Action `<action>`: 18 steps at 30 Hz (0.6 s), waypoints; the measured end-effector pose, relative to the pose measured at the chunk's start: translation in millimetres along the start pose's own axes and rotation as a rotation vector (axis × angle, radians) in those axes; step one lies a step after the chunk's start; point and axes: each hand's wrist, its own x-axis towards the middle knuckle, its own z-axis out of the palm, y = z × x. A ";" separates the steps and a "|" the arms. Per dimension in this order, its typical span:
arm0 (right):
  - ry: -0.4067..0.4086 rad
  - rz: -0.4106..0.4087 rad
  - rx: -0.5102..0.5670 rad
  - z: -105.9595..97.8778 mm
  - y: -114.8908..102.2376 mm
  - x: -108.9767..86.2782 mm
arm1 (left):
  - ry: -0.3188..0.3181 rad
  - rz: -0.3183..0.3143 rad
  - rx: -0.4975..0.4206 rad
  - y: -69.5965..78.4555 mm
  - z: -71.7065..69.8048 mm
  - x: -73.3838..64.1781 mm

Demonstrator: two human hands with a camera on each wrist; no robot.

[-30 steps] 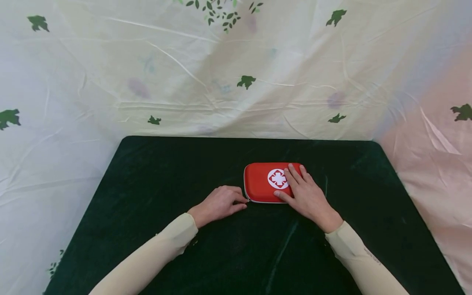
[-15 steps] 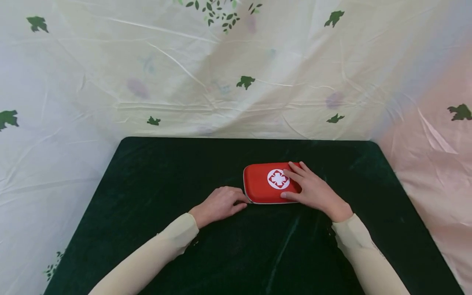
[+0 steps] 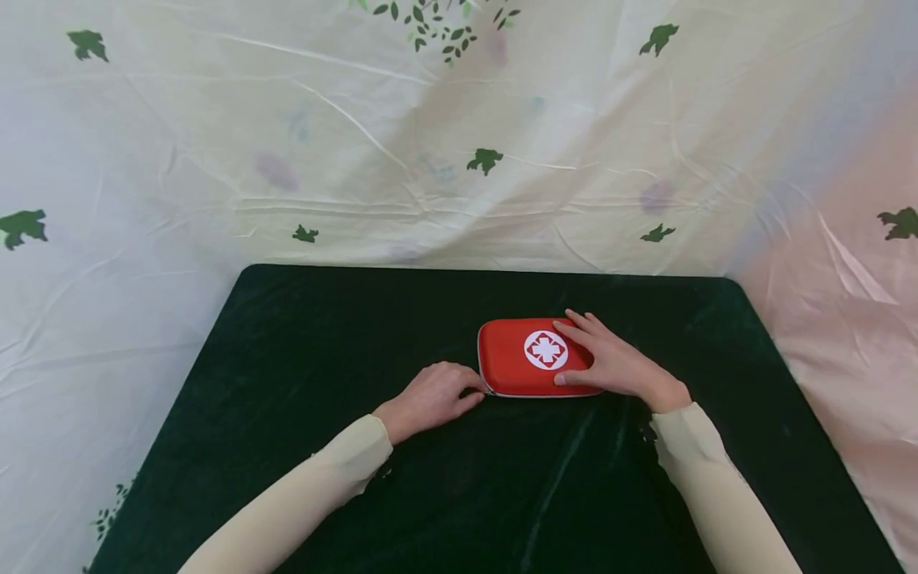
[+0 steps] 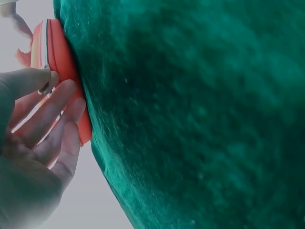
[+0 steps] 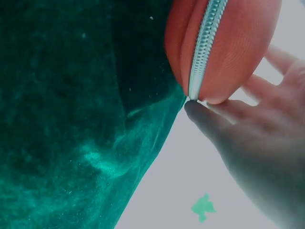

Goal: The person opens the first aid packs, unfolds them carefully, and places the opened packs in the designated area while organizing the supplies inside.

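Right grip (image 3: 622,364) slid rightward, loose on case (image 3: 505,360) | left grip (image 3: 434,394) pinching puller (image 4: 44,88), mid-frame | likely working zip (image 5: 207,47); next needs case braced

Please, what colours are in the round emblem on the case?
The emblem is white and red; best seen in the head view.

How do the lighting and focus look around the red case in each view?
Head view: soft light, red case and white cross clear, cloth almost black-green; left wrist view: cloth much brighter green, blurry toward the right, background washed out; right wrist view: zipper teeth distinct, right hand softer, its thumb dark.
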 end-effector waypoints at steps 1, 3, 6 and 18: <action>0.005 0.003 -0.007 0.3 0.2 -0.5 | 0.003 0.000 -0.008 0.2 0.0 0.6; 0.017 0.010 -0.011 1.2 -1.1 -1.8 | 0.014 -0.011 -0.041 0.4 -1.1 1.7; 0.044 0.014 -0.030 3.6 -5.3 -4.1 | 0.043 -0.013 -0.080 -6.0 1.8 3.2; 0.093 0.031 -0.053 13.1 -19.4 -18.1 | 0.172 -0.224 -0.204 -11.9 -14.3 4.0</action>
